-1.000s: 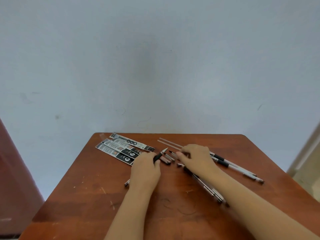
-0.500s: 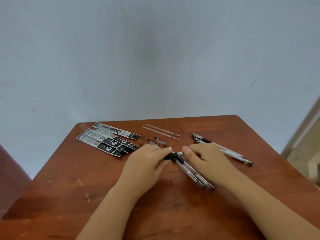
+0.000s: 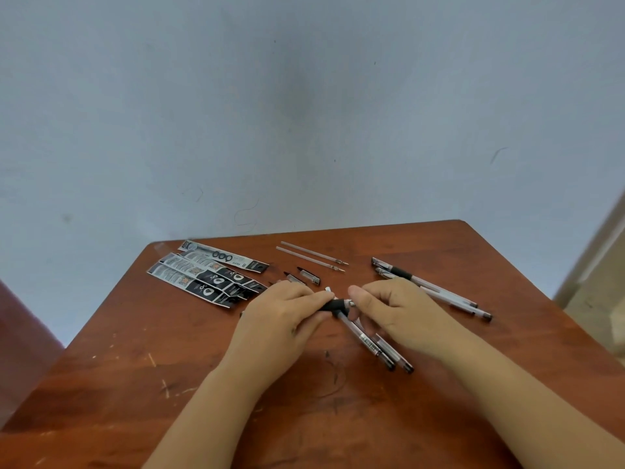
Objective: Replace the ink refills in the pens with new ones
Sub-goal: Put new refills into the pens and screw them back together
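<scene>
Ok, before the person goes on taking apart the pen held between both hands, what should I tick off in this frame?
1. Left hand grips the black rubber grip of the clear pen: ok.
2. Right hand pinches the pen's metal tip end: ok.
3. Whether the tip is already unscrewed: cannot tell.
4. Packaged refills in black and white sleeves lie on the brown wooden table beside the left hand: ok.
5. Two bare thin clear refills lie apart from the packaged ones: ok.
6. Small black caps stay on the table: ok.
</scene>
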A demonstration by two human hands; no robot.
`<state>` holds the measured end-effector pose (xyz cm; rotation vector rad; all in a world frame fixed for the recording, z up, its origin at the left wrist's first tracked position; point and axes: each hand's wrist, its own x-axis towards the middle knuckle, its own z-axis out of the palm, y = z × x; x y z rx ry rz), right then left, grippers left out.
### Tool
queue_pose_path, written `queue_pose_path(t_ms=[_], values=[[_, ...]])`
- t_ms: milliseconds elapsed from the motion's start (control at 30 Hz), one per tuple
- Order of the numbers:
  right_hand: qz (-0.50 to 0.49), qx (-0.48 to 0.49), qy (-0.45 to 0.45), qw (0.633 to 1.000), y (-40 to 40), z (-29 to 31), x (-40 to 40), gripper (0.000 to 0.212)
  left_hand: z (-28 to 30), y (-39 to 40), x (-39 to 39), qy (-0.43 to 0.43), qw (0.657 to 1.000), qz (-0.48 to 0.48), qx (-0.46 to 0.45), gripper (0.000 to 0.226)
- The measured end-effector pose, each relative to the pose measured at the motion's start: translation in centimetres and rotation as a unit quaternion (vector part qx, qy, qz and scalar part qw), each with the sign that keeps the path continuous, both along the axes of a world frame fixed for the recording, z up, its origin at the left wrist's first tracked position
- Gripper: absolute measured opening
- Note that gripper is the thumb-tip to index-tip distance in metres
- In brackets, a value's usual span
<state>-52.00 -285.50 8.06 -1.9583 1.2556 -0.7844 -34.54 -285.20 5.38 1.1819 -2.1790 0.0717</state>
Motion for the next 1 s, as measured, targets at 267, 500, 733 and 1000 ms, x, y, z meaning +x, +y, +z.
queue_pose_path(t_ms=[267,500,733,1000], values=[[0.022,-0.056,0.036,0.998,0.07,0.13,-0.21,0.032,0.57,0.48,-0.06,0.035,0.994,-0.064,0.082,0.041],[0.029,-0.071,0.026,0.997,0.06,0.04,-0.31,0.017,0.67,0.65,-0.23,0.04,0.995,-0.035,0.085,0.038],[0.014,-0.083,0.033,0.996,0.04,0.03,-0.26,0.027,0.74,0.65,-0.21,0.046,0.996,-0.033,0.075,0.025],[0.003,-0.093,0.004,0.996,-0.02,0.07,-0.33,0.02,0.48,0.47,0.02,0.063,0.997,-0.024,0.044,0.034]])
